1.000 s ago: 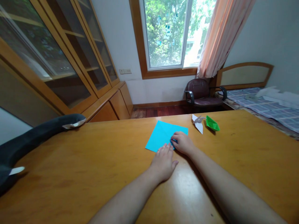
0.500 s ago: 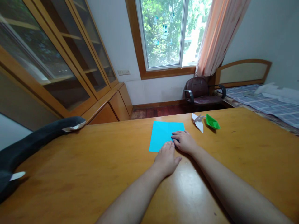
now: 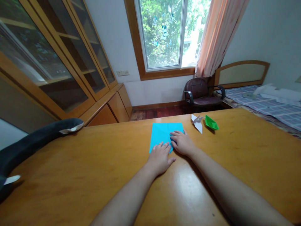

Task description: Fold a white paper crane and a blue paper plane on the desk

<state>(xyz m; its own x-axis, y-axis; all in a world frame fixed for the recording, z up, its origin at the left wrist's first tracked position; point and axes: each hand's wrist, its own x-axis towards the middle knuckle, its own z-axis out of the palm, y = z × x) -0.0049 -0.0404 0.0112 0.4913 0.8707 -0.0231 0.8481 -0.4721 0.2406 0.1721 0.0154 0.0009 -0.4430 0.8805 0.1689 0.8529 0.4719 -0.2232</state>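
A sheet of bright blue paper (image 3: 160,131) with faint creases lies flat on the wooden table (image 3: 94,169). On its near edge rests my left hand (image 3: 160,157), palm down, fingers spread and thumb out to the right. My right hand (image 3: 182,142) lies flat over the paper's right side, its fingers pointing left and slightly apart. Both hands cover the near right corner of the sheet. Just beyond my right hand sit a white folded paper bird (image 3: 197,123) and a green folded paper boat (image 3: 211,123).
A dark plush toy (image 3: 35,138) with white parts lies along the table's left side. Past the far edge are a glass-door cabinet (image 3: 94,80), a maroon armchair (image 3: 198,91), a window (image 3: 162,34) with a pink curtain (image 3: 217,34), and a bed (image 3: 263,99).
My left hand has slid left along the paper's near edge, away from my right hand, and its fingers have spread. My right hand stays on the paper. The view has shifted slightly.
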